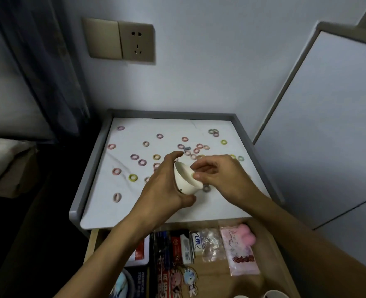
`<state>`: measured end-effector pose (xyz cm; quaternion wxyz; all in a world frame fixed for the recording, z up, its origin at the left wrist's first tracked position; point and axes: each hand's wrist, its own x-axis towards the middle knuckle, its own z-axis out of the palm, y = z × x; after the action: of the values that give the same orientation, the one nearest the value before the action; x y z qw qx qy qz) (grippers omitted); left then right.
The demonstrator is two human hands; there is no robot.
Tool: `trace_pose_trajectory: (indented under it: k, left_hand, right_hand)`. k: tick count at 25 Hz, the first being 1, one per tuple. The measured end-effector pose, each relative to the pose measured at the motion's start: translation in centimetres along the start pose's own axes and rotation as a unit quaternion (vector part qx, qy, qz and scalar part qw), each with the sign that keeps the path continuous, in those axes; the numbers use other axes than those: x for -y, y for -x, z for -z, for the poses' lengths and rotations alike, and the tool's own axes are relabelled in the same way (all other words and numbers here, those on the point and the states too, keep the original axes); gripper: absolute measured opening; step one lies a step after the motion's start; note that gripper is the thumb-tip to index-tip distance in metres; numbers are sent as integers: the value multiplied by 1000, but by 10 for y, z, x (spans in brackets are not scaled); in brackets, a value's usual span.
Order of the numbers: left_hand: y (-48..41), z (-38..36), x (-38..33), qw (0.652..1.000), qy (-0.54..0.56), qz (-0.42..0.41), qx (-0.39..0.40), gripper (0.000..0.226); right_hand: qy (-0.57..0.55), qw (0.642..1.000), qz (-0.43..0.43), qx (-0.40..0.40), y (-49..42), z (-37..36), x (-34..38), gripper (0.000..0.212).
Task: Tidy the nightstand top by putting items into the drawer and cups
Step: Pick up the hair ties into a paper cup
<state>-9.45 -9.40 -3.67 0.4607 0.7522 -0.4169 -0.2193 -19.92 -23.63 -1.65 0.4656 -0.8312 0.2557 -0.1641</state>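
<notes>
Left hand [165, 186] gripping cup [185, 179], tilting mouth rightward toward right hand [218, 177], whose fingers [205, 164] are curling at rim, load unclear; rings [129, 178] lying scattered beyond both.

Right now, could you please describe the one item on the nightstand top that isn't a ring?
Look at the white nightstand top under the wall socket. Near its middle, just beyond the left hand, lies a small grey-blue piece. Unlike the coloured rings around it, it is blocky.

Bare forearms [285, 214] and hands [162, 186]
</notes>
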Motion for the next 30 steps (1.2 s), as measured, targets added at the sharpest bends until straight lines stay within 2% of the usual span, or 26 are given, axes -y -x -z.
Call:
trace_pose_trajectory:
  k: [3, 5, 7, 9, 12, 14, 17, 21, 24, 26, 30]
  left_hand:
    - [2, -2, 0, 1000, -14, 4, -10, 99]
    - [3, -1, -1, 999, -30, 14, -23, 102]
    - [3, -1, -1, 998, -43, 19, -29, 101]
    - [3, 0, -3, 998, -59, 19, -28, 101]
    - [3, 5, -4, 997, -65, 12, -27, 101]
    - [2, 8, -2, 997, -64, 14, -29, 101]
    - [3, 11, -4, 998, -60, 11, -27, 100]
    - [2, 12, -7, 998, -53, 5, -23, 100]
    - [3, 12, -7, 998, -50, 12, -18, 101]
    - [3, 12, -7, 999, -46, 12, -17, 101]
    - [3, 10, -7, 998, -51, 10, -19, 102]
  right_hand:
    - [-57, 997, -48, 35, 4, -5, -5, 12]
    - [-35, 998, -48, 30, -3, 4, -13, 10]
    - [101, 992, -50, -65, -22, 24, -36, 15]
    - [247, 954, -103, -137, -41, 49, -66, 32]
    - [308, 931, -168, -101, -62, 63, -102, 52]
    - [294, 939, -146, -98, -75, 58, -106, 47]
    - [259, 954, -106, -111, -85, 47, -97, 27]
    - [235, 962, -102, -95, -89, 37, -93, 8]
    - [267, 956, -93, -75, -91, 38, -87, 6]
    - [258, 958, -73, -97, -94, 44, -79, 3]
    - [137, 974, -22, -177, -68, 49, -36, 11]
